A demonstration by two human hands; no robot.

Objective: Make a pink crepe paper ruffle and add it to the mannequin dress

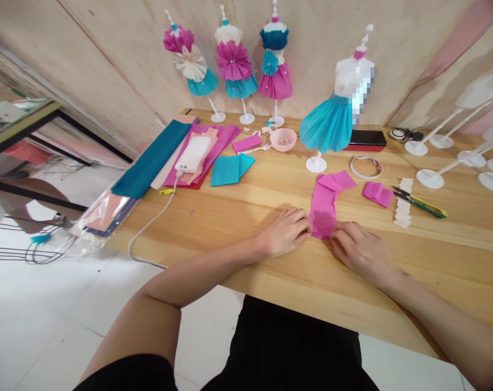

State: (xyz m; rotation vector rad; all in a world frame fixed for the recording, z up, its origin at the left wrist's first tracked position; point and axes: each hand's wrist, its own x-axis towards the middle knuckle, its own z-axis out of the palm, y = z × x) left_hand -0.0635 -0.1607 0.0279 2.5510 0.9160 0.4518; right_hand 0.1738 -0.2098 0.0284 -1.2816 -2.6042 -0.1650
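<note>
Black cloth (291, 347) over our lap lies nearest, and past it stretches the smooth, pale-grained wooden table (230, 217). At the far side a white dress stand (348, 76) wears a gathered blue skirt (328, 125), its fine pleats flaring softly. Well to its left, a long teal sheet (152, 157) lies folded flat and matte.

Between us and the stand, the pink strip (323, 209) lies on the table, thin and papery, crinkled, its far end angled rightward. Our left hand (285, 231) has its fingers pinched on the strip's left edge; our right hand (360, 250) has its fingers clamped at the near right corner. We judge the step in hand to be shaping that near edge, probably a fold; the next move seems to call for an even, light pinch from both sides.

Slim pointed snips (425, 206) cross a ragged cream strip (404, 215). A round pink bowl (282, 148) holds bits (285, 142) too small to identify.
</note>
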